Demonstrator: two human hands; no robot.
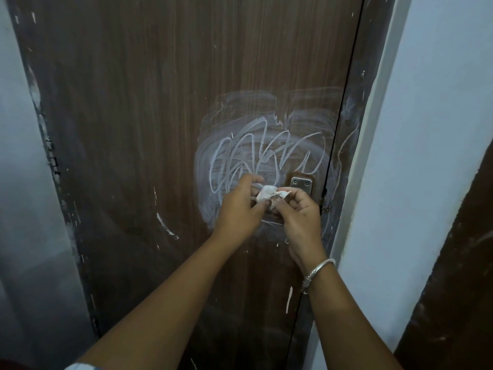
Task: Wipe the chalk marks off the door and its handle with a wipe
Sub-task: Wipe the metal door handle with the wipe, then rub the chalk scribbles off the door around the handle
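A brown wooden door (165, 108) fills the view. White chalk scribbles (264, 153) and a smeared chalk haze cover its middle right, above my hands. A small crumpled white wipe (268, 193) is held between both hands in front of the door. My left hand (240, 209) pinches its left side and my right hand (300, 217) pinches its right end. The metal plate of the handle (301, 183) shows just above my right hand; the rest of the handle is hidden behind it.
The dark door frame (354, 129) runs down the right side, with chalk lines on it. A pale wall (432, 156) lies to its right and another (24, 209) to the left. A second brown panel (458, 263) stands at the far right.
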